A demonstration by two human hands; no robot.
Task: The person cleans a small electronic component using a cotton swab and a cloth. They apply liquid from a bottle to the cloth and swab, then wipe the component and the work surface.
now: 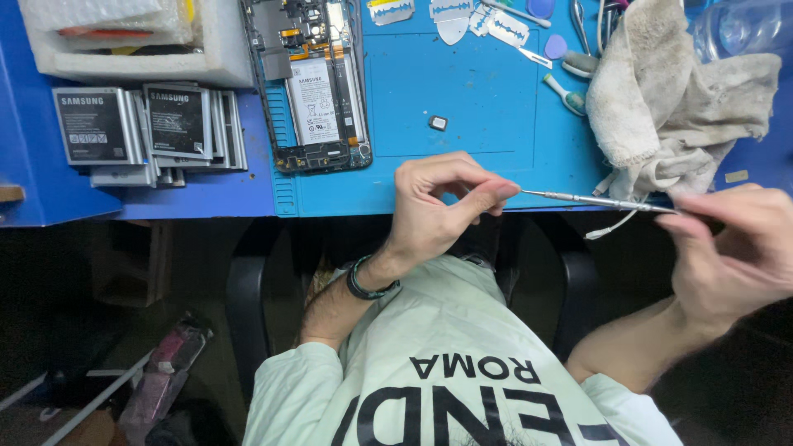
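My right hand (pixel 731 252) grips a thin metal pry tool (pixel 595 201) by its handle end, held level just off the near edge of the blue work mat (pixel 462 83). My left hand (pixel 438 206) pinches the tool's pointed tip between thumb and forefinger. An opened phone (pixel 312 83) with its battery and boards exposed lies on the mat beyond my left hand. A small dark square part (pixel 438 123) rests alone on the mat to the phone's right.
A stack of phone batteries (pixel 149 128) lies at the left, behind it a white foam tray (pixel 124 41). A crumpled grey cloth (pixel 669 99) covers the right side. Razor blades (pixel 450 12), picks and tweezers (pixel 578 25) line the mat's far edge. A clear bottle (pixel 739 29) stands far right.
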